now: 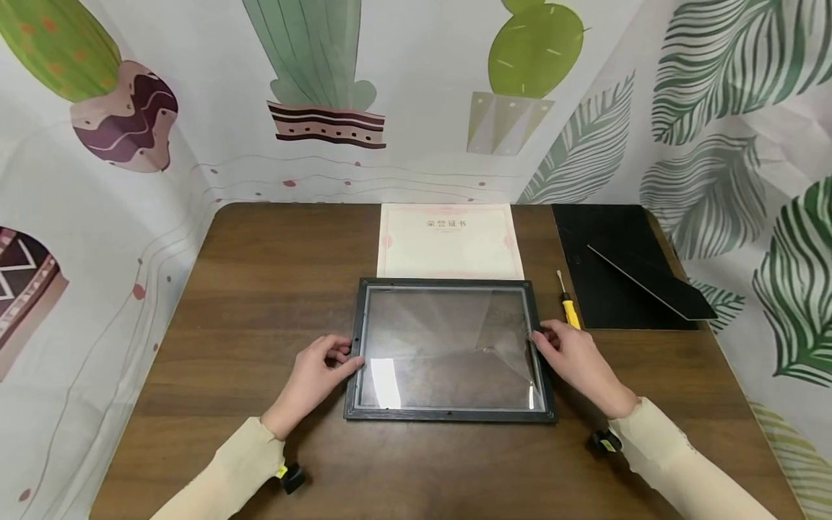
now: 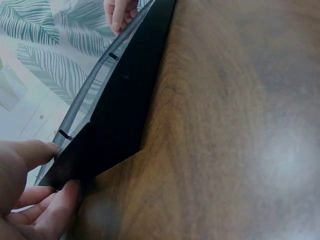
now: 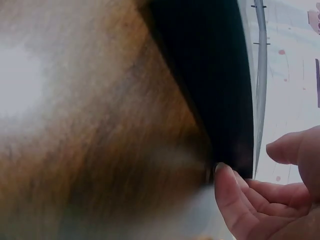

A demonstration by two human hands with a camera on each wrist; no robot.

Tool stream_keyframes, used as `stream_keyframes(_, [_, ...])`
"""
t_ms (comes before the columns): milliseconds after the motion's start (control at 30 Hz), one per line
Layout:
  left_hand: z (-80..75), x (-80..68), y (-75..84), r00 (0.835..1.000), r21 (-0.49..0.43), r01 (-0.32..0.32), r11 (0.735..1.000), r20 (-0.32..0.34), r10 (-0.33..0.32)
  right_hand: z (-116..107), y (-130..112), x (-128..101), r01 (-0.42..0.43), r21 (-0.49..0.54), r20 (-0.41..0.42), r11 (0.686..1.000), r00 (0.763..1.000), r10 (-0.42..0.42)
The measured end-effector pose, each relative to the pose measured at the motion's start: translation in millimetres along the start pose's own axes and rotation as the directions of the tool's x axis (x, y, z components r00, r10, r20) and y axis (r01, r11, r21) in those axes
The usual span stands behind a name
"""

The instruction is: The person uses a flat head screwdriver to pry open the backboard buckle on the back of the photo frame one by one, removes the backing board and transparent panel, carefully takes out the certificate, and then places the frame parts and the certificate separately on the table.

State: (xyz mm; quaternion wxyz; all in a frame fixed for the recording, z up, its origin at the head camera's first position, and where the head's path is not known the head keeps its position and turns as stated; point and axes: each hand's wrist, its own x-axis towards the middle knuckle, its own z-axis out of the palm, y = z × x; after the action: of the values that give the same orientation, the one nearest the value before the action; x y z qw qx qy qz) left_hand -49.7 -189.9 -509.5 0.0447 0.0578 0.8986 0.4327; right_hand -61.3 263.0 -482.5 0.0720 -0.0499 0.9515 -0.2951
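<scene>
A: Where did the picture frame [image 1: 450,349] lie relative to the hands?

B: Flat on the brown table [image 1: 260,289], near the front edge and roughly centred, directly between the two hands. Black border, clear pane showing reflections.

A: Left hand [image 1: 316,375]?

B: At the frame's left edge, about midway along it. Fingers curled; thumb lay on top of the border and fingertips sat at its outer side. The left wrist view showed the thumb [image 2: 30,152] above the black edge [image 2: 115,115] and a finger below it, so the hand pinched the border.

A: Right hand [image 1: 572,354]?

B: Mirrored, at the frame's right edge, slightly higher up the side. Fingers bent, tips on the border near the pane. The right wrist view showed a fingertip [image 3: 225,185] against the dark edge [image 3: 210,75] and the thumb held just off it, above. So contact was sure, a light pinch likely.

A: Was the frame lifted?

B: Could not tell; in the head view it appeared to sit on the wood.

A: Surroundings?

B: A certificate [image 1: 451,240] with a pink border lay just behind the frame, touching or nearly so. A yellow-handled screwdriver [image 1: 568,303] lay just beyond the right hand. A black backing board [image 1: 611,274] sat further right, its stand flap raised
</scene>
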Motion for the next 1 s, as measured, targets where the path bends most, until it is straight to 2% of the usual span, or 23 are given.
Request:
stream_keyframes(200, [-1.2,2.7,3.1,1.000,0.069,0.000,0.998,0.029,-0.002,2,-1,-1,0.006,-0.018,-0.022,1.000,1.000,-0.006])
stream_keyframes(367, [-0.9,4.2,6.3,0.999,0.082,-0.004,0.997,0.034,0.001,3,-3,-1,0.021,-0.030,-0.043,0.999,0.999,-0.022])
stream_keyframes(700, [7.6,-0.6,6.0,0.997,0.086,-0.044,0.995,-0.055,0.049,8,-4,-1,0.057,-0.055,-0.075,0.997,0.995,-0.061])
stream_keyframes(833, [8.0,-2.4,7.3,0.996,0.083,-0.029,0.996,-0.077,0.035,8,-4,0,0.069,-0.056,-0.078,0.996,0.994,-0.073])
stream_keyframes(1000, [4.8,-0.8,10.8,0.996,0.020,0.012,1.000,-0.093,-0.010,8,-6,0,0.054,-0.046,-0.075,0.998,0.996,-0.057])
